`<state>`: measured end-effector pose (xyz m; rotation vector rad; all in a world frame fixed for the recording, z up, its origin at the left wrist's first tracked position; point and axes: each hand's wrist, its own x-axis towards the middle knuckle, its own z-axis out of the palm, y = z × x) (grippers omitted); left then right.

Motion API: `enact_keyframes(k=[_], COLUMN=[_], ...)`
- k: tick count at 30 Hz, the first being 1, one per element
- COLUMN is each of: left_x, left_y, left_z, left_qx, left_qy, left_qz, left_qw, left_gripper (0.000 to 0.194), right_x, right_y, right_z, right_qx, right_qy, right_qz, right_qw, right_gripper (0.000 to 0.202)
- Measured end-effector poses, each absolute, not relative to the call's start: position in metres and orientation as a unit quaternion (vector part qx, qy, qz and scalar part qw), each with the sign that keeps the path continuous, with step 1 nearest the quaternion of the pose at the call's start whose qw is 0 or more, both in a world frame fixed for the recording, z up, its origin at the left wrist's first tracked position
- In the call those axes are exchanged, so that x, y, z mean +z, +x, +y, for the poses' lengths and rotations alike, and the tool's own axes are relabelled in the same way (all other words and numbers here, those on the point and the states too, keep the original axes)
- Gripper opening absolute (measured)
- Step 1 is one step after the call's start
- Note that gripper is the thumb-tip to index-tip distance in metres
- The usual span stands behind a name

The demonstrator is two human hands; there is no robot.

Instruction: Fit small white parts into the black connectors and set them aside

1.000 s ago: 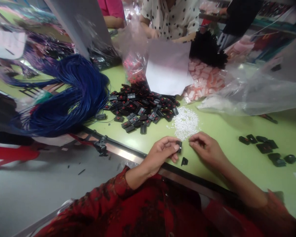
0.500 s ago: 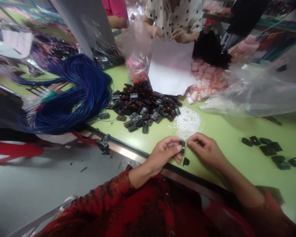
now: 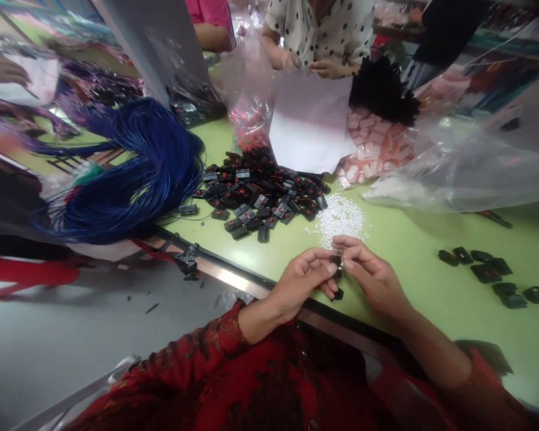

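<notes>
My left hand (image 3: 303, 276) is closed on a small black connector housing (image 3: 336, 263), pinched between thumb and fingers. Close against its right side is my right hand (image 3: 372, 272), whose thumb and fingertips press together at a tiny white piece (image 3: 342, 263). A second small black part (image 3: 338, 294) lies on the table just under my left fingertips, partly covered by them. Beyond both hands spreads a heap of tiny white pieces (image 3: 344, 216). To its left is a large pile of black connector housings (image 3: 256, 197), several with orange-red marks.
A thick bundle of blue wires (image 3: 148, 173) lies at the left. Several black parts (image 3: 487, 272) sit on the green table (image 3: 413, 233) at the right. Behind the pile are a white sheet (image 3: 312, 126), bagged pink-white pieces (image 3: 377, 143) and a clear plastic bag (image 3: 467, 173). A co-worker sits opposite.
My right hand has moved left and up to the connector housing, with a tiny white piece now at its fingertips. Another person's hand has appeared at the far left.
</notes>
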<state>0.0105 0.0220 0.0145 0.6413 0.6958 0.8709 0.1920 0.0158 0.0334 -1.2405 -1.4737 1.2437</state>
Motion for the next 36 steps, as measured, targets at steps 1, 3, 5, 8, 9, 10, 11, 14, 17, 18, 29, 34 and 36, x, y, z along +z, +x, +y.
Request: enact_keyframes(k=[1, 3, 5, 8, 9, 10, 11, 14, 17, 18, 29, 34, 36], left_x=[0.0153, 0.0164, 0.0169, 0.0172, 0.0172, 0.0171, 0.0170, 0.0159, 0.0145, 0.0144, 0.0192, 0.0169, 0.0143], left_y=[0.0108, 0.0113, 0.0118, 0.0126, 0.0129, 0.0132, 0.0136, 0.0142, 0.0142, 0.0142, 0.0143, 0.0164, 0.0171], left_z=[0.0218, 0.0214, 0.0210, 0.0206, 0.0205, 0.0204, 0.0202, 0.0197, 0.0193, 0.0193, 0.0208, 0.0204, 0.0204], left_qx=[0.407, 0.408, 0.409, 0.410, 0.411, 0.411, 0.412, 0.414, 0.419, 0.421, 0.437, 0.456, 0.462], left_qy=[0.298, 0.297, 0.297, 0.299, 0.299, 0.300, 0.300, 0.302, 0.304, 0.306, 0.324, 0.328, 0.335], left_qz=[0.323, 0.322, 0.324, 0.325, 0.324, 0.324, 0.324, 0.325, 0.325, 0.325, 0.324, 0.322, 0.314], left_qw=[0.801, 0.801, 0.800, 0.798, 0.798, 0.798, 0.797, 0.795, 0.791, 0.790, 0.774, 0.762, 0.759], left_gripper=[0.047, 0.047, 0.047, 0.047, 0.047, 0.047, 0.047, 0.045, 0.043, 0.043, 0.044, 0.044, 0.042], right_x=[0.0330, 0.0319, 0.0304, 0.0282, 0.0275, 0.0270, 0.0266, 0.0255, 0.0243, 0.0240, 0.0264, 0.0246, 0.0245], right_y=[0.1920, 0.1917, 0.1914, 0.1910, 0.1909, 0.1907, 0.1906, 0.1901, 0.1900, 0.1901, 0.1910, 0.1889, 0.1886], right_z=[0.0157, 0.0154, 0.0149, 0.0141, 0.0139, 0.0137, 0.0137, 0.0140, 0.0143, 0.0144, 0.0148, 0.0159, 0.0160], right_qx=[0.496, 0.496, 0.494, 0.490, 0.487, 0.484, 0.482, 0.475, 0.470, 0.470, 0.468, 0.483, 0.500], right_qy=[-0.492, -0.490, -0.489, -0.483, -0.482, -0.482, -0.482, -0.483, -0.477, -0.475, -0.478, -0.471, -0.469], right_qz=[-0.584, -0.582, -0.583, -0.587, -0.588, -0.588, -0.588, -0.588, -0.594, -0.596, -0.595, -0.577, -0.561], right_qw=[0.413, 0.417, 0.421, 0.427, 0.430, 0.433, 0.435, 0.442, 0.445, 0.445, 0.445, 0.459, 0.463], right_gripper=[0.017, 0.018, 0.018, 0.019, 0.019, 0.019, 0.019, 0.019, 0.017, 0.016, 0.016, 0.016, 0.016])
